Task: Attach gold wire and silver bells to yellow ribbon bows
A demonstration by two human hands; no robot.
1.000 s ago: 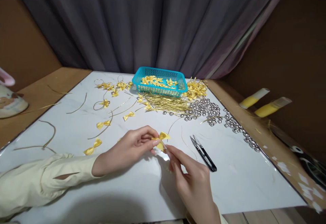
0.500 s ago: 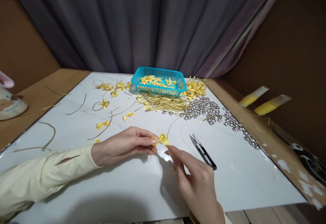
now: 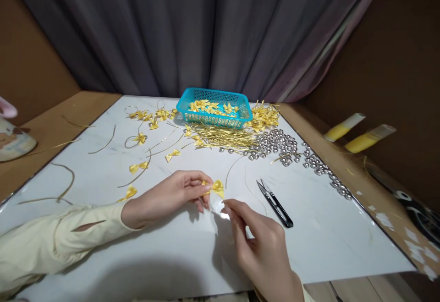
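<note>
Both hands have drawn slightly nearer. Left hand (image 3: 165, 197) pinches a satin yellow bow (image 3: 216, 186); right hand (image 3: 261, 242) pinches beneath it. Black snips (image 3: 275, 202) lie at three o'clock on the glossy white surface (image 3: 330, 238).

Basket (image 3: 213, 109) at 12 o'clock on the surface (image 3: 326, 242), bows inside. Wire bundle (image 3: 223, 139) just before it — bead pile (image 3: 278, 145) at 1 o'clock. Snips (image 3: 275, 202) at 3 o'clock of the held bow (image 3: 217, 186). Loose bows (image 3: 139, 167) at 10 o'clock — two tubes (image 3: 357, 137) off-surface, far right.
</note>
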